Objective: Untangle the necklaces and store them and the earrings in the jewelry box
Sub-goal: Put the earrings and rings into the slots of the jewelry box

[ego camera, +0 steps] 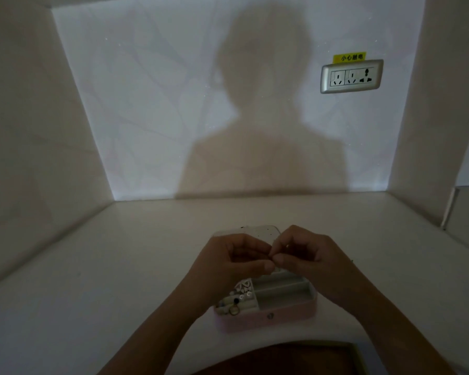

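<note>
A pink jewelry box (268, 319) sits open on a white desk (119, 293), its pale lid (255, 230) raised at the back. The box's left compartment holds small jewelry pieces (240, 297), one ring-shaped.

Directly above the box, the left hand (228, 263) and right hand (309, 255) meet with fingers curled and thumb and fingertips pinched together. I cannot tell what, if anything, they grasp, because the light is dim. The hands hide the box's middle.

On the wall behind the box falls the person's shadow (263, 117). Up and right of the box is a wall socket (351, 76) under a yellow label (349, 57).
</note>
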Motion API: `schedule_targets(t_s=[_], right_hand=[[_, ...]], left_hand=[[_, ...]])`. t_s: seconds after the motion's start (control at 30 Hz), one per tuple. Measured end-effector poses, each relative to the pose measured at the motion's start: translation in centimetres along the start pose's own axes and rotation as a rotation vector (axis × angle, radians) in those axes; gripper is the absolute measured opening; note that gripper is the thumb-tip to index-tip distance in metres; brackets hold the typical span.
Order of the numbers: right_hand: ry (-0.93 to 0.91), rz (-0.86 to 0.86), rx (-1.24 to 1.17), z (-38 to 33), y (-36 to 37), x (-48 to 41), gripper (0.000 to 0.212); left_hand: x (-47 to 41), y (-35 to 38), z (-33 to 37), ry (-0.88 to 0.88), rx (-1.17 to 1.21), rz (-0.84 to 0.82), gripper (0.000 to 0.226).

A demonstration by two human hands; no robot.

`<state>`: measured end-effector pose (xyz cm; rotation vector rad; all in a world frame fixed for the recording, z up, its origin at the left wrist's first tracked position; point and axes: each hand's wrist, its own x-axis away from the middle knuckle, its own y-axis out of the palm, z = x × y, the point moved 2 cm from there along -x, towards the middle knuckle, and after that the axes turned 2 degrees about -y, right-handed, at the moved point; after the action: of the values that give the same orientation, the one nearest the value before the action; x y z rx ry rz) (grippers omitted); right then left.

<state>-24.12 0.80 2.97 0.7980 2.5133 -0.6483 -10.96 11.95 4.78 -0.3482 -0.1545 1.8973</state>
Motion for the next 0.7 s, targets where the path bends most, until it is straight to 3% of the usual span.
schedule_targets(t_s=[0.07,0.2,0.37,0.43,0.57,0.7], right_hand=[[0.014,-0.010,-0.071,0.1,0.7,0.1,0.003],[0.080,0.051,-0.194,0.5,1.7,0.4,0.011],[-0.020,0.230,0.096,0.5,3.0,0.8,0.002],[-0.098,0.277,0.182,0.1,3.3,1.0,0.016],[-0.264,0.299,0.372,-0.6,3.6,0.8,0.014],[-0.289,0.326,0.348,-0.7,3.3,0.6,0.015]], left_hand=[[0.3,-0.3,-0.2,-0.017,0.008,0.004,0.019],[1.0,-0.7,-0.5,-0.019,0.038,0.043,0.017],[1.8,-1.0,-0.7,0.055,0.007,0.156,0.018],[2.1,-1.0,-0.8,0.060,0.023,0.138,0.019],[2.6,-1.2,-0.6,0.065,0.046,0.080,0.012],[2.2,-2.3,-0.6,0.061,0.022,0.161,0.008]])
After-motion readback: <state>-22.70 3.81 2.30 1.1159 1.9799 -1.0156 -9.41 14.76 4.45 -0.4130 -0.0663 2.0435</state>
